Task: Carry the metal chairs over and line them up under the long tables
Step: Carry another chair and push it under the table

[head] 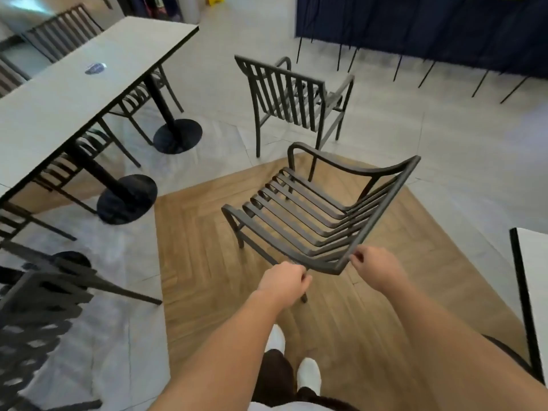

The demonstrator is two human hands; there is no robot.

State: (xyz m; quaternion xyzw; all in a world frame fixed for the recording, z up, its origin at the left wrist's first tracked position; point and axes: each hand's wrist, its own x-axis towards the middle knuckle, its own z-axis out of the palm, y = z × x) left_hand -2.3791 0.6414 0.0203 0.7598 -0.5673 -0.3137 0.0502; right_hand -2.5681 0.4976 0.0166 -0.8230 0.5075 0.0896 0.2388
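**Both hands on a tilted metal chair beside the long table**

At the far left, the slatted back of a dark chair (38, 315) sits blurred, close to the camera, at the near end of the long table (89, 81). The table runs away from the viewer on black pedestal bases (127, 200), and at least 3 more slatted chairs are tucked under or beside it, one (62, 31) on its far side.

Right of the table's near pedestal, over a patch of wood flooring (192, 247), is the held chair (314, 212). It leans, its seat facing the table and its backrest toward the person. The left hand (284, 283) has its fingers curled tightly around the frame at the backrest's lower corner. The right hand (376, 265) wraps its fingers around the backrest's top rail near that same corner.

Beyond the held chair, farther from the table, a second chair (296, 99) stands upright on pale tile. At the far right, the dark edge of another table (525, 292) shows.
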